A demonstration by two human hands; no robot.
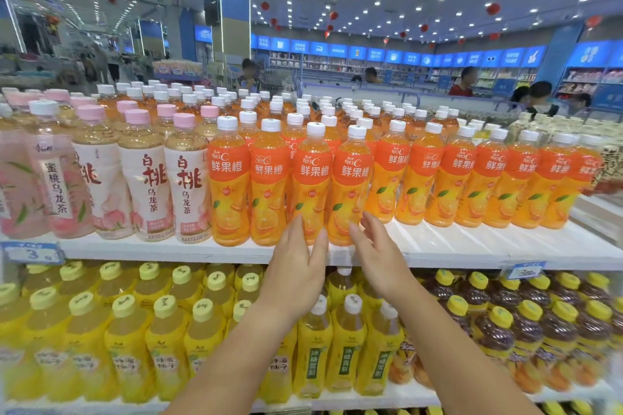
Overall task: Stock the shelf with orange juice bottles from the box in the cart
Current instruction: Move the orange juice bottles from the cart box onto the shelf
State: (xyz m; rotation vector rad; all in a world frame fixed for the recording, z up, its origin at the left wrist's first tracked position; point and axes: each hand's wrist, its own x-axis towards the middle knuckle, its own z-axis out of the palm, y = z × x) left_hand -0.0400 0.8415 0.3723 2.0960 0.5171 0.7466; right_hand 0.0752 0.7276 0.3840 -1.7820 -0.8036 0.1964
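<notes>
- Reaching up from the near side, the left hand (296,256) and the right hand (379,253) stand side by side in front of the top shelf (472,246), with a narrow gap between them.
- Both hands are loosely spread, fingers nearly straight, and neither holds anything.
- Orange juice bottles (418,178) stand upright in a long front row on that shelf, with more rows behind running far back. Four at the left end sit nearer the edge than the rest.
- Left fingers (298,229) overlap the base of the third bottle (312,178) of that group, the thumb lying across its lower right. Whether they touch the plastic cannot be told.
- Right fingers (365,226) lie just at the lower right of the fourth bottle (352,175). Contact cannot be told here either.
- Pink-capped peach tea bottles (151,185) stand to the left of the orange ones.
- Yellow bottles (128,347) fill the lower shelf (421,394) behind the forearms.
</notes>
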